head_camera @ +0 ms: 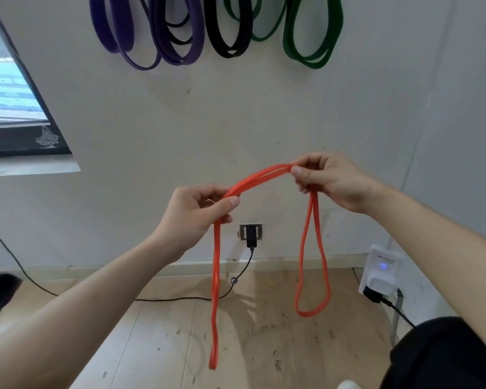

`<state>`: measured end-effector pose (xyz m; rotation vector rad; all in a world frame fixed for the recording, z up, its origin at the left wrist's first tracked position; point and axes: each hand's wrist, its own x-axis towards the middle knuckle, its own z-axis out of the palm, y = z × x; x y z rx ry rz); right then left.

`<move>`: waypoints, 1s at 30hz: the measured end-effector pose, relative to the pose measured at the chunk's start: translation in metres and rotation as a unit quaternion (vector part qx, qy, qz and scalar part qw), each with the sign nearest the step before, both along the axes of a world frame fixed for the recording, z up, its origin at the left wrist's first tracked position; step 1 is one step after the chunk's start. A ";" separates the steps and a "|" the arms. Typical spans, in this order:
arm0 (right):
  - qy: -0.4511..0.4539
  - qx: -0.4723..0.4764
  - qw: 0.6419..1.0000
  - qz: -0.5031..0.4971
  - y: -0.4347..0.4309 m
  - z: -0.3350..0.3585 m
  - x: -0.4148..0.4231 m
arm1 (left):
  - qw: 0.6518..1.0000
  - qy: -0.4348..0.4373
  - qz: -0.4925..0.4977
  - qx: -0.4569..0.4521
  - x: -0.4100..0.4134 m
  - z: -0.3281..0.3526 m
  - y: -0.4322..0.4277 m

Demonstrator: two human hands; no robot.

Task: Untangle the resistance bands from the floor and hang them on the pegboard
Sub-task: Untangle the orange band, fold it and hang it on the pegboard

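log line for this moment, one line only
left hand: grips orange band | right hand: pinches orange band | hung above: purple bands, black band, green bands

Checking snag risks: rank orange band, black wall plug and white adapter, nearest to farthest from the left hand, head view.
1. orange band, gripped by the left hand.
2. black wall plug, just right, on the wall.
3. white adapter, far right, by the floor.

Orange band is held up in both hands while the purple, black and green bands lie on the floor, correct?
No: in the head view the purple bands, black band and green bands hang on the wall. Left hand and right hand do hold up the orange band.
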<state>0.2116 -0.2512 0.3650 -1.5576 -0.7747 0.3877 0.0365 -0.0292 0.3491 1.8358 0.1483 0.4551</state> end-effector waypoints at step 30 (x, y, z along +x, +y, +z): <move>-0.066 0.106 0.991 -0.052 0.035 0.015 -0.040 | 0.997 0.032 -0.037 0.052 -0.008 0.001 0.006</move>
